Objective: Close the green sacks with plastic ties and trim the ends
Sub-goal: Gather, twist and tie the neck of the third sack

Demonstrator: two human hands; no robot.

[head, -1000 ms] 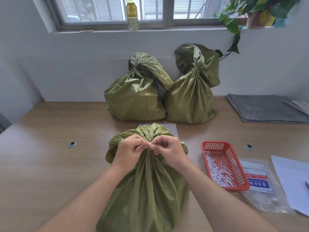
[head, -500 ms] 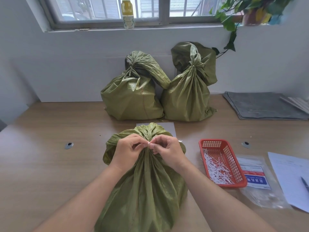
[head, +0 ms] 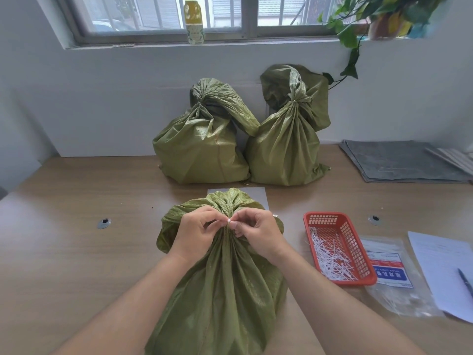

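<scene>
A green sack (head: 225,285) lies in front of me on the wooden table (head: 76,252), its neck gathered into a bunch. My left hand (head: 197,233) and my right hand (head: 256,233) meet at that neck, fingertips pinching a small white plastic tie (head: 229,220) around the gathered fabric. Most of the tie is hidden by my fingers. A thin white end pokes out past the right hand (head: 275,215). Two more green sacks (head: 202,149) (head: 284,149) stand tied against the back wall.
A red basket (head: 358,254) with several white tie pieces sits to the right of the sack. Beside it lie a clear bag of ties (head: 391,275) and a paper sheet with a pen (head: 445,267). A grey folded mat (head: 401,161) lies at back right. A bottle (head: 194,20) stands on the sill.
My hands stay pinched together at the sack's neck, with only slight finger movement on the tie. The view has shifted a little.
</scene>
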